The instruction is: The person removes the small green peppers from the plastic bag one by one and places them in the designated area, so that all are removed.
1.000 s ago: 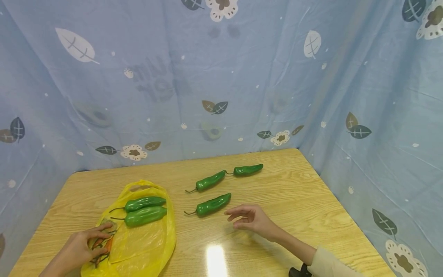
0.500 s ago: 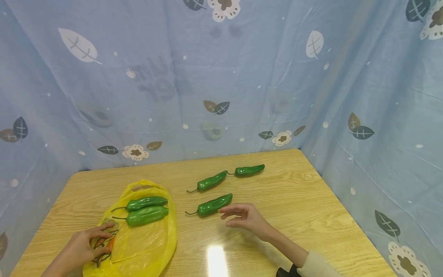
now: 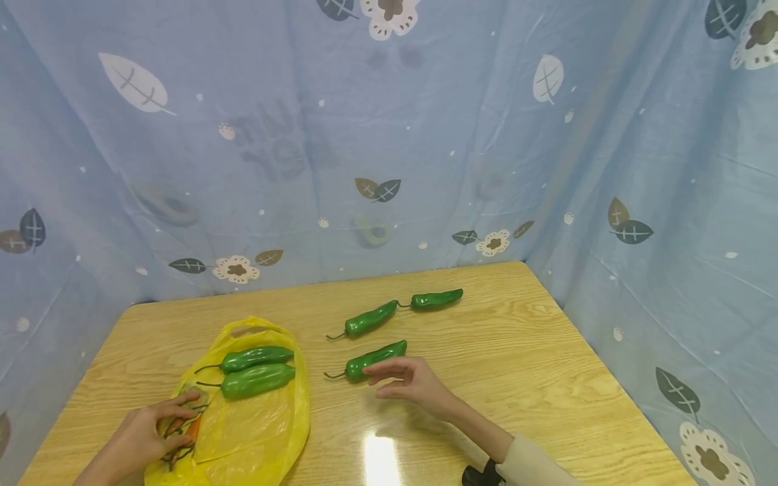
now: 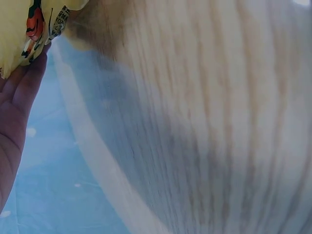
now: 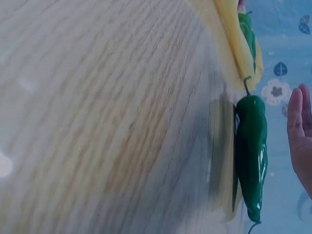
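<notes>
My left hand [image 3: 142, 432] grips the printed left edge of a yellow plastic bag [image 3: 243, 445], which lies spread on the table. In the left wrist view, the fingers [image 4: 30, 87] are at the bag's edge. Two green chili peppers, a darker one [image 3: 258, 358] and a lighter one [image 3: 255, 381], lie side by side inside the bag. My right hand [image 3: 419, 391] hovers beside the tip of a loose green chili pepper [image 3: 358, 368], fingers loosely bent, holding nothing. In the right wrist view this pepper [image 5: 251, 151] lies apart from the fingers.
Farther back on the wooden table [image 3: 504, 351] lie two more green chili peppers, one in the middle [image 3: 371, 320] and one to its right [image 3: 437, 300]. A blue patterned curtain [image 3: 413, 135] stands behind and beside the table.
My right hand has moved left, toward and partly in front of the nearest loose pepper. The left hand keeps its hold on the bag, and the peppers have stayed put.
</notes>
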`<state>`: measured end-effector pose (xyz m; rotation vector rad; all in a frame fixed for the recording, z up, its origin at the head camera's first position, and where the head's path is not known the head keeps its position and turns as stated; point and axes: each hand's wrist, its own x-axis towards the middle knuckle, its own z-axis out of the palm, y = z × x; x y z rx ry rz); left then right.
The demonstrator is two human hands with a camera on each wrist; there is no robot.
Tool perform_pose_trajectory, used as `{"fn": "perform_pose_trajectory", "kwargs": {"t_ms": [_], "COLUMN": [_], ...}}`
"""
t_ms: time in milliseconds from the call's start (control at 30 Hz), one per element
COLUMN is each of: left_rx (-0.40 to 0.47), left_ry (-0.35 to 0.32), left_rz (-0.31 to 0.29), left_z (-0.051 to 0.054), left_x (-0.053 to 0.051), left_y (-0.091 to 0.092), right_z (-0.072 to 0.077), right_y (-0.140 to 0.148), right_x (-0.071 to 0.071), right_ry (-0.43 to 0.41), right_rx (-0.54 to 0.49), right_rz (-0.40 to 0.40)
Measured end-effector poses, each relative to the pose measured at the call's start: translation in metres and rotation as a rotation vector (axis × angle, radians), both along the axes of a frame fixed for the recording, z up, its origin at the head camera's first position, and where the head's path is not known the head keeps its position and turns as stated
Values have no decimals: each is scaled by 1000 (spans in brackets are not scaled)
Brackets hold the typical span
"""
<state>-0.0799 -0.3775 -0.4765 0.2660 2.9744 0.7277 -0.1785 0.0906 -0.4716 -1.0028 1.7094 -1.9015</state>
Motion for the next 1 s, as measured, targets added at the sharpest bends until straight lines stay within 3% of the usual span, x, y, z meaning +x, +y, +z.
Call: {"fn": "perform_pose_trajectory", "kwargs": {"t_ms": [533, 700, 833, 1000], "left_rx": [10, 33, 41, 10], "left_ry": [37, 1, -45, -6], "left_rz": [-8, -24, 7, -4], "left_z": [-3, -2, 0, 2], "left_x": [1, 1, 1, 0], "left_y": [-1, -1, 1, 1], "right_z": [4, 2, 3, 6], "right_y": [-45, -59, -70, -85], "right_x": [-3, -3, -3, -5], "right_ry": [-3, -5, -4, -26], "right_rx": [-4, -36, -20, 10], "right_rz": [117, 165, 179, 200]}}
